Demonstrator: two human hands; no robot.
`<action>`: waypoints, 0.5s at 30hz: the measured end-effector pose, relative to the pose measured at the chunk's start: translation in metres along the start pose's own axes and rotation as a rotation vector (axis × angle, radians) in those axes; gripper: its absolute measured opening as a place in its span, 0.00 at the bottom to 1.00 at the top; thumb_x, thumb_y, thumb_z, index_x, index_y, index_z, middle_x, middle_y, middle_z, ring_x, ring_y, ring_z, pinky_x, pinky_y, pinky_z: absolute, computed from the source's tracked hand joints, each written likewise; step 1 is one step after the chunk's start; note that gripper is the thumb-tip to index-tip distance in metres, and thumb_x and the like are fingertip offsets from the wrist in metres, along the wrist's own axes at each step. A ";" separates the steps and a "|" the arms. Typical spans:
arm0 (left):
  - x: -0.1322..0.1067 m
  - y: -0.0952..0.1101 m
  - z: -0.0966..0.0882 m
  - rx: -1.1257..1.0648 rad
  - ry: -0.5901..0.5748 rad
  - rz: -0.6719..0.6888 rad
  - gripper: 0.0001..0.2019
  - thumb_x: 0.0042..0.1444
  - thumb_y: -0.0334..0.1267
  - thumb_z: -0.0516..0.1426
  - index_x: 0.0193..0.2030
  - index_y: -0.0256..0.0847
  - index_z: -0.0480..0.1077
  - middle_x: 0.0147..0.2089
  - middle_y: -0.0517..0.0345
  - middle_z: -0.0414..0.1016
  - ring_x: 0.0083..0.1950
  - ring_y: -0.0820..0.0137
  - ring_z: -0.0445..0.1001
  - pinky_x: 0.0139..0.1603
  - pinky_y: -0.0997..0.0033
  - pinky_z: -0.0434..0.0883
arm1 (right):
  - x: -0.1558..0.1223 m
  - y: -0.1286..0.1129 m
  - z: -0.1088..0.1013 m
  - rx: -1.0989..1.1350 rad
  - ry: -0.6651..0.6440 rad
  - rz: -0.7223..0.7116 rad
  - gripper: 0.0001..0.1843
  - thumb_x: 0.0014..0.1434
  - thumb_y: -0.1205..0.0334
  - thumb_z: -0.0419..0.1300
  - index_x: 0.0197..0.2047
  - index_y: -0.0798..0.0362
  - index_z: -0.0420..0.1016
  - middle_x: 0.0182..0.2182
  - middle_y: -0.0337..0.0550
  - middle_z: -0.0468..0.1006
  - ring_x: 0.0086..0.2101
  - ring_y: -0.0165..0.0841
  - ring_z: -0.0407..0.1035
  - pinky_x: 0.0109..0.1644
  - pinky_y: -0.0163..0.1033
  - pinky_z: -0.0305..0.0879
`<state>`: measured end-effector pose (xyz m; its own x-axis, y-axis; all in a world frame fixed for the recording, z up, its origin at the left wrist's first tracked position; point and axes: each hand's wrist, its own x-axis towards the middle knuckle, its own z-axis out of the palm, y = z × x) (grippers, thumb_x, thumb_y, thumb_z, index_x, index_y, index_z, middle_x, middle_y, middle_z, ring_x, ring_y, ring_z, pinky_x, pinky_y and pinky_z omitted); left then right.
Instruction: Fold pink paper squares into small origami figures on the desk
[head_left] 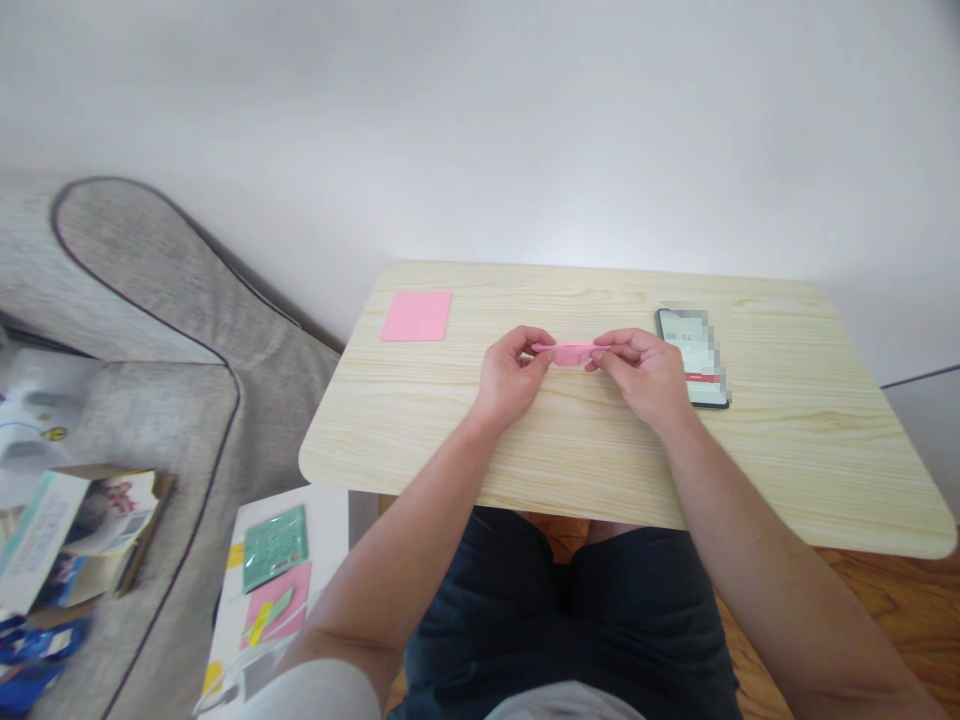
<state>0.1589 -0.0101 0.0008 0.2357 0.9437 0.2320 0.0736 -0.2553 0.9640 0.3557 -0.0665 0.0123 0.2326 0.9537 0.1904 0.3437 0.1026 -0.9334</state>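
A small folded pink paper piece is held just above the light wooden table, near its middle. My left hand pinches the paper's left end with fingers closed. My right hand pinches the right end, fingers closed too. Both forearms reach in from the table's near edge.
A flat pink paper sheet lies at the table's far left corner. A phone lies face up just right of my right hand. A grey sofa stands to the left, with boxes and a low white surface holding papers.
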 end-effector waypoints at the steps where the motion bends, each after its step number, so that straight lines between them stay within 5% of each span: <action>1: 0.000 0.000 0.000 0.005 0.001 0.000 0.06 0.56 0.33 0.62 0.41 0.40 0.76 0.39 0.57 0.78 0.39 0.72 0.74 0.37 0.74 0.69 | 0.000 0.001 0.000 0.001 0.002 0.002 0.13 0.60 0.53 0.69 0.44 0.51 0.81 0.31 0.43 0.86 0.34 0.37 0.81 0.45 0.43 0.76; 8: -0.001 0.006 0.000 0.028 0.014 -0.012 0.04 0.56 0.34 0.62 0.38 0.39 0.77 0.39 0.57 0.79 0.39 0.71 0.74 0.35 0.75 0.67 | 0.002 0.002 0.001 -0.021 0.057 -0.080 0.10 0.57 0.54 0.70 0.40 0.49 0.82 0.44 0.44 0.85 0.37 0.36 0.77 0.43 0.43 0.74; 15: -0.002 0.005 -0.001 0.066 0.016 -0.001 0.03 0.57 0.35 0.62 0.37 0.40 0.77 0.38 0.57 0.79 0.37 0.71 0.73 0.35 0.73 0.66 | 0.000 0.000 0.000 -0.078 0.041 -0.032 0.09 0.56 0.54 0.71 0.38 0.48 0.83 0.32 0.40 0.83 0.31 0.34 0.75 0.38 0.41 0.72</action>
<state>0.1582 -0.0132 0.0057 0.2204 0.9471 0.2333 0.1377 -0.2670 0.9538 0.3553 -0.0664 0.0123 0.2568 0.9378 0.2337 0.4215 0.1090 -0.9003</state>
